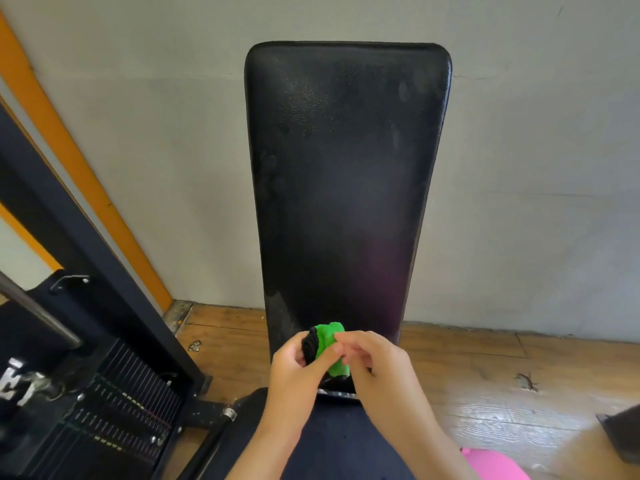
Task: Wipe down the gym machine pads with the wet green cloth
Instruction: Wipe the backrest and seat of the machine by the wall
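Green cloth (pixel 331 336) bunched small, held between both my hands, just in front of the lower end of the black back pad (pixel 346 174). Left hand (pixel 294 363) curls round its dark edge; right hand (pixel 375 358) pinches the green part. Hands close together. Pad stands upright, streaked. Weight stack (pixel 114 403) to my left, wooden floor (pixel 467 358) beneath.

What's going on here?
A person holds a bunched green cloth in both hands, left hand and right hand each pinching it, in front of the lower end of the black back pad. The hands seem to be working the cloth itself, not wiping. The pad shows dull patchy smears.
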A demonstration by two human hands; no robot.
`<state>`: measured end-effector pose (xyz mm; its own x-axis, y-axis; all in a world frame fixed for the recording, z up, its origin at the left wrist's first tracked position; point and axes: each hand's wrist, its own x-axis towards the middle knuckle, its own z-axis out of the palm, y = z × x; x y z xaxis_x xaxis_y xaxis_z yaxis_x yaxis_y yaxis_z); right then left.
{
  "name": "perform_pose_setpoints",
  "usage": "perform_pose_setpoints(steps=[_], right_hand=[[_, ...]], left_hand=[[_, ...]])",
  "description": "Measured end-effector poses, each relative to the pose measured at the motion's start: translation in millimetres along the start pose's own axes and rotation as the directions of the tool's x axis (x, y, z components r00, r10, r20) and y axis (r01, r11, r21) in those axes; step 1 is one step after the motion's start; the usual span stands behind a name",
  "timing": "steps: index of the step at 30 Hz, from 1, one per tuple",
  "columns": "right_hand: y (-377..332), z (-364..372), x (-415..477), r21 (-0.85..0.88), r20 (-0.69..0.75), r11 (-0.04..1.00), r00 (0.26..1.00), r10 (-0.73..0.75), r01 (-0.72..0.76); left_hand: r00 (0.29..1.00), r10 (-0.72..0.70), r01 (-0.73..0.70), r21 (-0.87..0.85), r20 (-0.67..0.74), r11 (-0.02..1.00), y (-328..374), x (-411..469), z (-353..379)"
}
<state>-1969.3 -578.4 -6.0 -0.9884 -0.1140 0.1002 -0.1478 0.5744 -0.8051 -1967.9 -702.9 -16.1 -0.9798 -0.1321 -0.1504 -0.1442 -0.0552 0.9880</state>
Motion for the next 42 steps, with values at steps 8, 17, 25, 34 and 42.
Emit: perform_pose_setpoints(steps=[8,17,25,34,42], right_hand=[[7,-20,62,-0.457,-0.107,0.796,0.864,-0.492,0.397],[21,-59,151,-0.734,0.303,0.166,0.536,-0.788,0.659],[32,-72,204,-0.832,0.323,-0.020,0.455,-0.830,0.555],[46,-67,214,-0.868,0.285,-0.084,0.354,-0.891,0.489],[45,-66,214,-0.877,0.287,-0.088,0.369,-0.884,0.472]], left_hand=[[0.961,-0.149,0.104,-0.191,-0.234,0.976,-15,28,-28],[0.904,-0.178,0.074,-0.267,-0.390,0.961,-28,51,-45],[0.811,-0.219,0.014,-0.356,-0.543,0.934,-41,73,-36],[0.731,-0.144,-0.123,-0.336,-0.667,0.934,-36,102,-28],[0.688,0.103,-0.218,-0.069,-0.718,0.974,-14,131,-19]])
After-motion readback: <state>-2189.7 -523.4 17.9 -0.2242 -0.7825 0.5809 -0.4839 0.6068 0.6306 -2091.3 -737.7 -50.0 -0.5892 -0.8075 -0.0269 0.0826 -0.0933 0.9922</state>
